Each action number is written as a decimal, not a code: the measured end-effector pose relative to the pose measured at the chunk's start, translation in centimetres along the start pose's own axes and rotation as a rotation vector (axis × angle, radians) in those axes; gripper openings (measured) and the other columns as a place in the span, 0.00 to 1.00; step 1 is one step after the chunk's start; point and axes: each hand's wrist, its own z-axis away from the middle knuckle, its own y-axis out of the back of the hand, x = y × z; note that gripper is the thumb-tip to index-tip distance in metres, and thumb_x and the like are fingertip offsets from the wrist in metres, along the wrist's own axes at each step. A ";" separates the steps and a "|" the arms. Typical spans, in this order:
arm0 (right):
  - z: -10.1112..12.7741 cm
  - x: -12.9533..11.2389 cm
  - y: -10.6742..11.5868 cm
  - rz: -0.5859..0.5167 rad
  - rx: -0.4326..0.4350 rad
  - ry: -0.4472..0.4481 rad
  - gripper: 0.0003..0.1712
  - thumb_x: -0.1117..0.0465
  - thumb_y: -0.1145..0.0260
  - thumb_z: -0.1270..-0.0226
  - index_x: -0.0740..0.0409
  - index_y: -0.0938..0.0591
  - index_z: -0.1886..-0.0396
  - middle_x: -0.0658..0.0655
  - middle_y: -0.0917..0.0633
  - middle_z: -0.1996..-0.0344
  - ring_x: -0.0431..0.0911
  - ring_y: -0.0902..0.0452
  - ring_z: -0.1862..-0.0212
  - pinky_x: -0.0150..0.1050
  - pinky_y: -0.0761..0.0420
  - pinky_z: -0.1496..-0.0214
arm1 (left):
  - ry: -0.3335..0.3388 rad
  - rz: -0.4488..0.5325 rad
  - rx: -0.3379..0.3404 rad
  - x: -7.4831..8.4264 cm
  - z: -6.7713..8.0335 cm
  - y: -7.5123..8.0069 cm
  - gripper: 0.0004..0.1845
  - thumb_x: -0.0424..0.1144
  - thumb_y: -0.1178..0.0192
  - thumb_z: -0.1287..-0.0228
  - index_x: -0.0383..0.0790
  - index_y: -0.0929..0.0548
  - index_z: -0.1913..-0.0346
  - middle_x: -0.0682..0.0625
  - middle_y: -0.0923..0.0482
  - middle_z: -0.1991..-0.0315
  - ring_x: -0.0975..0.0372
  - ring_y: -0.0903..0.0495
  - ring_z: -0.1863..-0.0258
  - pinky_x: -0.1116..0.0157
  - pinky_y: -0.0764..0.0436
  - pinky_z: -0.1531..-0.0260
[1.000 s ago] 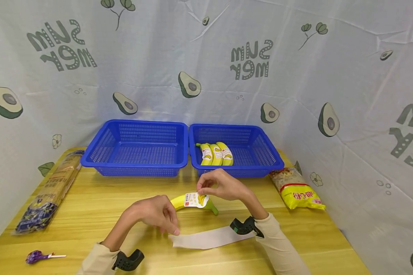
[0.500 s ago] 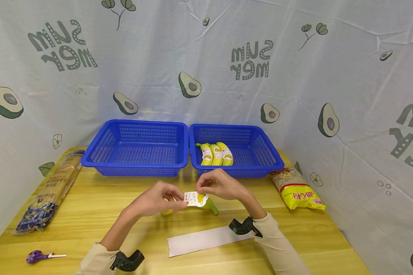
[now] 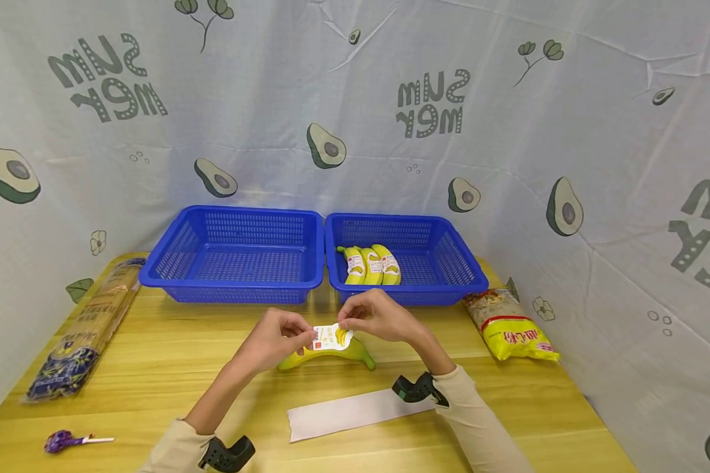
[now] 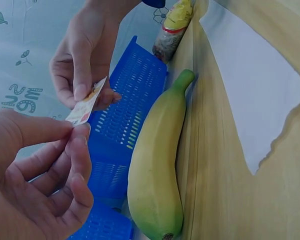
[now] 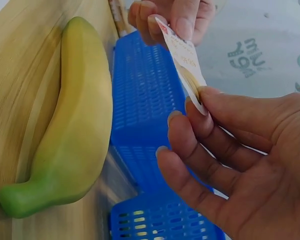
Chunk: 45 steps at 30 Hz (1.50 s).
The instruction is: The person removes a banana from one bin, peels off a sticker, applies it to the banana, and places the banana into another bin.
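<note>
- While the banana [image 3: 325,355] lay on the table [image 3: 171,368] near its front edge, I held a sticker [image 3: 330,336] just above it.
- My left hand [image 3: 278,338] pinched the sticker's left end between thumb and forefinger.
- My right hand [image 3: 375,318] pinched its right end.
- A white paper strip [image 3: 355,414] lay nearer the front edge.

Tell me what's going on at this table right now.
A person holds a small banana sticker stretched between both hands: the left hand pinches one end, the right hand the other. It hangs just above a single banana lying bare on the wooden table. A white backing strip lies nearer the person. Behind, three stickered bananas sit in the right blue basket; the left blue basket shows nothing inside.
</note>
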 end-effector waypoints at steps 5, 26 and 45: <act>-0.1 0.5 -0.1 0.009 0.007 0.000 0.03 0.69 0.28 0.25 0.66 0.10 0.59 0.57 0.09 0.64 0.55 0.12 0.63 0.36 0.10 0.56 | 0.034 -0.001 0.055 0.1 0.0 -0.4 0.05 0.30 0.31 0.27 0.31 0.09 0.62 0.44 0.11 0.72 0.47 0.14 0.73 0.59 0.12 0.71; -0.8 2.3 -1.5 0.109 0.065 -0.066 0.03 0.70 0.27 0.27 0.64 0.09 0.63 0.52 0.10 0.70 0.35 0.21 0.71 0.30 0.14 0.63 | 0.121 -0.224 0.250 -0.9 -0.3 -2.2 0.07 0.32 0.26 0.35 0.40 0.08 0.72 0.55 0.16 0.78 0.64 0.21 0.77 0.64 0.20 0.76; -1.2 3.1 -2.2 0.156 0.103 -0.087 0.04 0.68 0.27 0.26 0.63 0.09 0.64 0.53 0.10 0.71 0.34 0.23 0.72 0.29 0.19 0.69 | 0.165 -0.309 0.337 -1.8 -0.7 -2.4 0.07 0.34 0.26 0.35 0.41 0.10 0.72 0.54 0.17 0.76 0.62 0.23 0.78 0.65 0.25 0.82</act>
